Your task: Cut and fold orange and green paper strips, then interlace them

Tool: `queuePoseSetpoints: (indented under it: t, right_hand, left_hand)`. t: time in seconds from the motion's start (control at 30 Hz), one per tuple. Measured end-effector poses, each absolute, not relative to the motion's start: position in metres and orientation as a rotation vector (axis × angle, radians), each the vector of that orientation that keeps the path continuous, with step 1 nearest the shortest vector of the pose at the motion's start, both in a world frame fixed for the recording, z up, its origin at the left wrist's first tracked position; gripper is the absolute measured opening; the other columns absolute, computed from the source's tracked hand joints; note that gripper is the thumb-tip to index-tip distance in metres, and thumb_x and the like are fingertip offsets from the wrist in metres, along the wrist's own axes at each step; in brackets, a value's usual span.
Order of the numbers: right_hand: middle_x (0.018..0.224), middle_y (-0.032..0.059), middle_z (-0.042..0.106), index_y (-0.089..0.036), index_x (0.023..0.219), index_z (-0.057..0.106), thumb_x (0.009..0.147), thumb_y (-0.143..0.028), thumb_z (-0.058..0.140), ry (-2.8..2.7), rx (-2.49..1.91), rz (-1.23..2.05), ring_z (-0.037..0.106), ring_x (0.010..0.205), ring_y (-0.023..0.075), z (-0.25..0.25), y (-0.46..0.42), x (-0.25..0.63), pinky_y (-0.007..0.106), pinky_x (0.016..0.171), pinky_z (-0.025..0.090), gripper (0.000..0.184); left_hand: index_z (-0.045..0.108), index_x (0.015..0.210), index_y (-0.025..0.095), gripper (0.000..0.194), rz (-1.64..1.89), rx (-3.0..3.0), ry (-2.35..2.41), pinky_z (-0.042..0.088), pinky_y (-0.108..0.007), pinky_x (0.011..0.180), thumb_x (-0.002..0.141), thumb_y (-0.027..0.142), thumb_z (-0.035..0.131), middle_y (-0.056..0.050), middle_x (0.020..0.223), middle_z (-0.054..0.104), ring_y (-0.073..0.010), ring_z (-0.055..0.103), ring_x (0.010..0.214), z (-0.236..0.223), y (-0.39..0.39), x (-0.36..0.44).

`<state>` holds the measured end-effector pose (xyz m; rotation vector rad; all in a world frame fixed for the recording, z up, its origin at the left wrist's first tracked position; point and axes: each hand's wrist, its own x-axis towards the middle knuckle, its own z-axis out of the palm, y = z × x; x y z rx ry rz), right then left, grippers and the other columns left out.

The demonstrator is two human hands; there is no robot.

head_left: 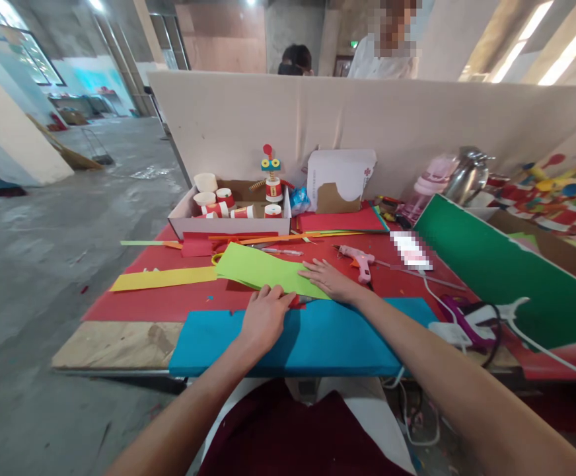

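Right hand (pixel 331 281) is lying palm down at the middle of the head view, its fingers spread apart on the right end of one light green paper (pixel 263 264). Left hand (pixel 263 318) is touching that paper's near edge, just left of the other hand, with its fingers bent; whether they are clamping the edge, I cannot tell. One small red piece (pixel 295 301) is showing beside the left fingertips, mostly hidden.

One yellow strip (pixel 162 279) is stretching across the left of the frame up to the green paper. One pink glue gun (pixel 362 263) is lying right of centre, near the right hand. Above centre, one white-walled box (pixel 231 227) is holding at least six paper cups (pixel 242 212) and one cup figure (pixel 273 190).

One blue board (pixel 209 344) is running along the near edge of the work surface, low in the frame. Left of the left hand, a stretch of red covering (pixel 144 304) is leaving room between strip and board. One green-walled box (pixel 491 277) is bounding the right side.

At centre, the green paper is looking long and smooth, its left end lifting and a second edge showing underneath.
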<state>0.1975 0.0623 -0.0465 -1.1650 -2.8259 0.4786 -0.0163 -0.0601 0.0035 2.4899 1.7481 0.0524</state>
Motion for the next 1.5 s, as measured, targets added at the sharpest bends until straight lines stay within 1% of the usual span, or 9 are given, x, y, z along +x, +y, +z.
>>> queuePoseSetpoints:
  t: [0.53, 0.67, 0.77, 0.87, 0.97, 1.07, 1.17, 1.33, 1.5]
  right_hand:
    - [0.156, 0.0071, 0.032, -0.026, 0.143, 0.046, 0.101, -0.034, 0.028, -2.795, -1.204, 0.516, 0.022, 0.146, 0.0253, -0.035, 0.054, 0.195, 0.052, 0.118, 0.017, 0.047]
    - [0.154, 0.0076, 0.037, -0.026, 0.141, 0.048, 0.099, -0.032, 0.033, -2.790, -1.163, 0.519, 0.028, 0.144, 0.0240, -0.032, 0.055, 0.198, 0.050, 0.117, 0.019, 0.045]
    - [0.149, 0.0108, 0.044, -0.025, 0.139, 0.051, 0.096, -0.038, 0.042, -2.743, -1.209, 0.481, 0.036, 0.140, 0.0270, -0.024, 0.051, 0.186, 0.054, 0.115, 0.022, 0.046]
    - [0.150, 0.0149, 0.041, -0.020, 0.143, 0.047, 0.090, -0.054, 0.050, -2.634, -1.294, 0.427, 0.035, 0.140, 0.0308, -0.012, 0.045, 0.154, 0.056, 0.114, 0.022, 0.062]
    - [0.154, 0.0161, 0.035, -0.017, 0.148, 0.038, 0.081, -0.068, 0.055, -2.605, -1.291, 0.447, 0.029, 0.143, 0.0325, -0.004, 0.040, 0.114, 0.053, 0.116, 0.021, 0.085]
    - [0.156, 0.0147, 0.030, -0.019, 0.149, 0.036, 0.072, -0.076, 0.058, -2.684, -1.299, 0.499, 0.023, 0.144, 0.0353, -0.004, 0.039, 0.089, 0.054, 0.117, 0.016, 0.099]
    - [0.156, 0.0111, 0.030, -0.023, 0.147, 0.040, 0.071, -0.081, 0.054, -2.765, -1.265, 0.498, 0.019, 0.146, 0.0346, -0.010, 0.040, 0.086, 0.054, 0.118, 0.008, 0.097]
    - [0.156, 0.0083, 0.031, -0.025, 0.146, 0.042, 0.077, -0.079, 0.047, -2.776, -1.202, 0.472, 0.020, 0.146, 0.0318, -0.016, 0.044, 0.101, 0.051, 0.119, 0.006, 0.088]
    - [0.156, 0.0084, 0.031, -0.025, 0.146, 0.041, 0.073, -0.082, 0.051, -2.780, -1.207, 0.511, 0.019, 0.146, 0.0328, -0.016, 0.045, 0.103, 0.052, 0.119, 0.006, 0.093]
  left_hand:
    - [0.057, 0.129, 0.031, 0.039, 0.117, 2.538, 1.554, 0.043, -0.037, 0.085, 0.095, 0.021, 0.040, -0.007, 0.110, 0.061, -0.0248, 0.051, 0.103, 0.003, -0.066, -0.003]
    - [0.057, 0.129, 0.031, 0.039, 0.395, 2.502, 1.478, 0.044, -0.036, 0.089, 0.095, 0.021, 0.041, -0.006, 0.113, 0.061, -0.0224, 0.053, 0.103, 0.002, -0.076, -0.034]
    - [0.058, 0.128, 0.028, 0.038, 0.741, 2.380, 1.662, 0.046, -0.038, 0.091, 0.095, 0.025, 0.040, -0.008, 0.112, 0.062, -0.0228, 0.055, 0.102, 0.007, -0.072, -0.081]
    - [0.054, 0.131, 0.023, 0.041, 1.052, 2.217, 1.858, 0.047, -0.039, 0.091, 0.093, 0.034, 0.042, -0.009, 0.114, 0.061, -0.0245, 0.057, 0.104, 0.021, -0.064, -0.133]
    - [0.054, 0.131, 0.022, 0.044, 1.172, 2.132, 2.104, 0.047, -0.039, 0.092, 0.091, 0.036, 0.043, -0.009, 0.113, 0.061, -0.0260, 0.058, 0.104, 0.039, -0.062, -0.170]
    - [0.057, 0.127, 0.024, 0.042, 1.125, 2.133, 2.288, 0.048, -0.039, 0.088, 0.090, 0.036, 0.043, -0.009, 0.105, 0.062, -0.0268, 0.058, 0.100, 0.047, -0.064, -0.192]
    - [0.058, 0.126, 0.024, 0.041, 0.922, 2.141, 2.446, 0.048, -0.038, 0.085, 0.089, 0.032, 0.042, -0.009, 0.099, 0.062, -0.0276, 0.058, 0.095, 0.042, -0.061, -0.207]
    - [0.063, 0.122, 0.018, 0.041, 0.252, 2.030, 2.730, 0.047, -0.043, 0.078, 0.087, 0.023, 0.040, -0.015, 0.108, 0.062, -0.0345, 0.056, 0.100, 0.020, -0.036, -0.229]
    - [0.065, 0.118, 0.024, 0.044, 0.067, 2.116, 2.619, 0.045, -0.043, 0.080, 0.084, 0.014, 0.040, -0.011, 0.121, 0.062, -0.0331, 0.054, 0.107, 0.004, 0.001, -0.244]
